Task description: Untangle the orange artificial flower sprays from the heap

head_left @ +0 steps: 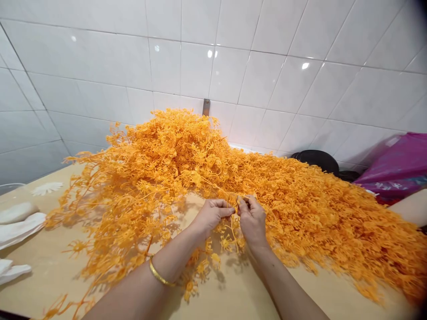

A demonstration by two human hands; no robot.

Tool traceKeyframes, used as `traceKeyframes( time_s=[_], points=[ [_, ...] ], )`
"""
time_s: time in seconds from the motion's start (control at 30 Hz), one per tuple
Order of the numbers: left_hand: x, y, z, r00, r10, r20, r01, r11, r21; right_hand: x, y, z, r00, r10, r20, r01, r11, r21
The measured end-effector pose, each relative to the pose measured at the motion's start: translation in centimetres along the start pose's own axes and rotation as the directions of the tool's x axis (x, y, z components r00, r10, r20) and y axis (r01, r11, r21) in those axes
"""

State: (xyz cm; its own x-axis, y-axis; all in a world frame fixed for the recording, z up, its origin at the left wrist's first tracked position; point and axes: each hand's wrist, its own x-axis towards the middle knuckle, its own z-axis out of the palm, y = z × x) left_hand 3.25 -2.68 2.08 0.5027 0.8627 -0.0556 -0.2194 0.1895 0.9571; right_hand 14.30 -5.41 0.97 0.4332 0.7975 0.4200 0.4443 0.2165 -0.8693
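Note:
Both hands meet at the near side of a big heap of orange artificial flower sprays (187, 146). My left hand (213, 215), with a gold bangle (159, 273) on its forearm, is closed, thumb and forefinger pinching a thin piece of an orange flower sprig (232, 226). Close beside it, my right hand (252, 220) is also closed, its thumb and fingers on the same sprig's stem. Small orange blossoms hang below the fingers, over the table. The exact spot between the fingertips is partly hidden.
The heap spreads right across the tan table (247, 289). White gloves (20, 226) lie at the left edge. At the back right are black round items (315, 161) and a purple bag (396, 160). Another person's arm (412, 208) shows far right. A tiled wall (233, 66) stands behind.

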Motion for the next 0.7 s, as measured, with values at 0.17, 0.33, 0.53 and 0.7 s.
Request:
traceKeyframes(
  time_s=[0.17, 0.33, 0.53, 0.7],
  points=[
    [-0.3, -0.5, -0.8, 0.991, -0.048, 0.126, 0.053, 0.998, -0.037, 2.5, 0.5, -2.2, 0.922, 0.271, -0.277, -0.152, 0.909, 0.387],
    [0.8, -1.2, -1.5, 0.998, -0.061, 0.019, 0.063, 0.989, -0.131, 2.6, 0.6, -3.2, 0.979, 0.189, -0.077, -0.144, 0.908, 0.393],
    [1.1, -1.5, -1.8, 0.998, -0.069, 0.012, 0.070, 0.990, -0.124, 1.4, -0.2, -3.2, 0.935, 0.139, 0.327, -0.218, 0.951, 0.220],
    [0.7, -1.3, -1.9, 0.999, -0.051, 0.004, 0.051, 0.987, -0.149, 0.9, -1.2, -3.4, 0.812, 0.032, 0.583, -0.097, 0.992, 0.081]
  ],
)
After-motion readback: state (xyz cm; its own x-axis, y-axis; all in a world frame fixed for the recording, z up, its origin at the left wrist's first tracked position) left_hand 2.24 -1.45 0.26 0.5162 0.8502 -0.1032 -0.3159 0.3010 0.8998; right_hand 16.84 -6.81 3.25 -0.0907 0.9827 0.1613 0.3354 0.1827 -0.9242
